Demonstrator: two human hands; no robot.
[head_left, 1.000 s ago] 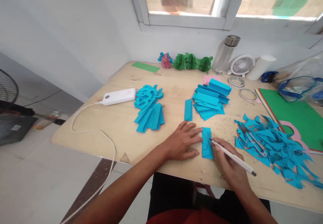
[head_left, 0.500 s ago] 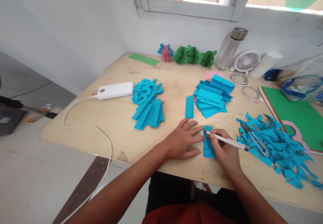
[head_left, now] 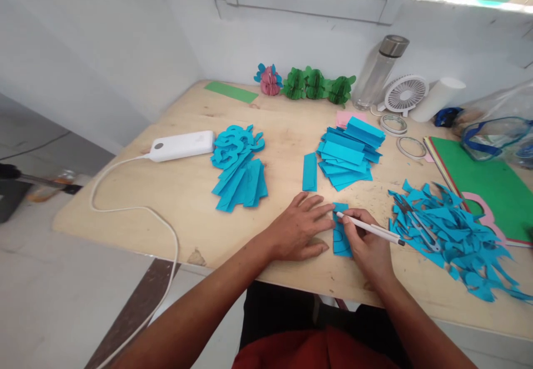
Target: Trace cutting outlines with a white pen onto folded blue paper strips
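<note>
My right hand (head_left: 367,241) grips a white pen (head_left: 377,230), its tip on the upper part of a blue paper strip (head_left: 341,242). Dark curved lines are drawn on that strip. My left hand (head_left: 300,227) lies flat with fingers spread, fingertips at the strip's left edge. Just beyond it is another folded blue strip (head_left: 309,172). A pile of folded blue papers (head_left: 347,155) sits further back. To the left are cut-out curly blue shapes (head_left: 233,144) and a fan of blue strips (head_left: 242,185).
Blue paper scraps (head_left: 453,241) with scissors (head_left: 420,226) on them lie at the right, beside green sheets (head_left: 487,183). A white power bank (head_left: 183,146) with a cable is at left. Paper ornaments (head_left: 315,85), a bottle (head_left: 381,72), a small fan (head_left: 406,94) and tape rolls (head_left: 393,125) line the back.
The view has shifted slightly, so everything sits a little further up and left. The pen tip stays near the strip's top; both hands keep nearly the same pose.
</note>
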